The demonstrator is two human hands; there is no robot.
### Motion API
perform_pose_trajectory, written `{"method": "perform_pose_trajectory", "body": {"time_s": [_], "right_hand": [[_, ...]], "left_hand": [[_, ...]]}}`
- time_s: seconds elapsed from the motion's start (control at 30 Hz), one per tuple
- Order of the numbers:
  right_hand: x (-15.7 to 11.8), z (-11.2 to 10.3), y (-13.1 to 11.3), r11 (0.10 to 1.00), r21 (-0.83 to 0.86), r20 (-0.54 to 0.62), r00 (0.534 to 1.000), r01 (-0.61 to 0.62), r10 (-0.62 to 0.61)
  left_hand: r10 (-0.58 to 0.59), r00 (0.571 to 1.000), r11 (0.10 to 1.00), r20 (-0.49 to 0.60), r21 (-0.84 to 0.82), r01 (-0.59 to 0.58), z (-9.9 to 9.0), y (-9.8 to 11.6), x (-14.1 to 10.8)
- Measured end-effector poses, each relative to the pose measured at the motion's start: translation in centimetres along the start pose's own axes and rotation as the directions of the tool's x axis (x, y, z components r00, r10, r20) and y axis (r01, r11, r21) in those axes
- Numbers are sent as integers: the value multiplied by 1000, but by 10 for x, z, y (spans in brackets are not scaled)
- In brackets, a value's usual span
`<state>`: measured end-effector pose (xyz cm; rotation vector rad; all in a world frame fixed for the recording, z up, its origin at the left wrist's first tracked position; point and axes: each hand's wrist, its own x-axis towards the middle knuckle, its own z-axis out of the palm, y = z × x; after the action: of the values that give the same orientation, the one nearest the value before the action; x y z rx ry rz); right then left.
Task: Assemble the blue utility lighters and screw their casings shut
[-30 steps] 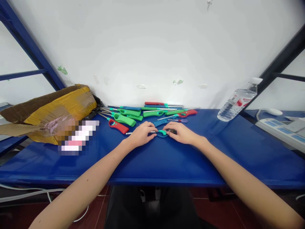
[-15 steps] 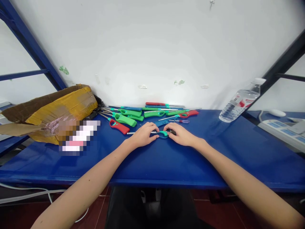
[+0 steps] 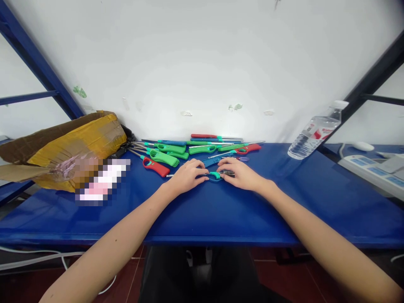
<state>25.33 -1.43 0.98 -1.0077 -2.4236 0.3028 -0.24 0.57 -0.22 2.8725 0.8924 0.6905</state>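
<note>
My left hand (image 3: 190, 176) is closed around the metal barrel side of a long-necked lighter, with the barrel's tip showing past the fingers on the left. The lighter's blue trigger loop and teal trigger (image 3: 215, 175) show between my two hands, low over the table. On the other side, my right hand (image 3: 239, 173) pinches the handle end, where dark and metal inner parts (image 3: 229, 173) show under the fingers. Much of the handle is hidden by that hand. Just behind my hands lie a blue lighter (image 3: 212, 161) and a small purple-and-clear piece (image 3: 242, 159).
Several green, red and blue lighters (image 3: 164, 158) are piled along the wall. An open cardboard box (image 3: 78, 134) with yellow tape stands at the left. Toward the right are a water bottle (image 3: 315, 132) and a power strip (image 3: 369, 170). The blue table's (image 3: 195, 223) front edge runs below my forearms.
The whole view has shifted slightly. My right hand's fingers have changed position on the handle end, showing more of the dark inner part. The left hand keeps its hold.
</note>
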Motion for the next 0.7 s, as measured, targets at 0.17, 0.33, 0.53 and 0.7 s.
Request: {"method": "perform_pose_trajectory", "body": {"time_s": [0.17,0.33,0.53,0.7], "right_hand": [[-4,-16,12,1000,-27,18,1000,-7,8],[-3,-20,17,999,3,57,998,-36,35],[-3,-19,15,996,30,65,995,-78,76],[-2,-19,15,995,27,56,994,-98,96]], "left_hand": [[12,1000,998,-4,59,-12,0,1,0],[8,1000,999,-14,37,-8,2,0,0],[-22,999,997,-31,-70,20,5,1,-1],[-64,998,994,0,-91,64,2,4,-1]]}}
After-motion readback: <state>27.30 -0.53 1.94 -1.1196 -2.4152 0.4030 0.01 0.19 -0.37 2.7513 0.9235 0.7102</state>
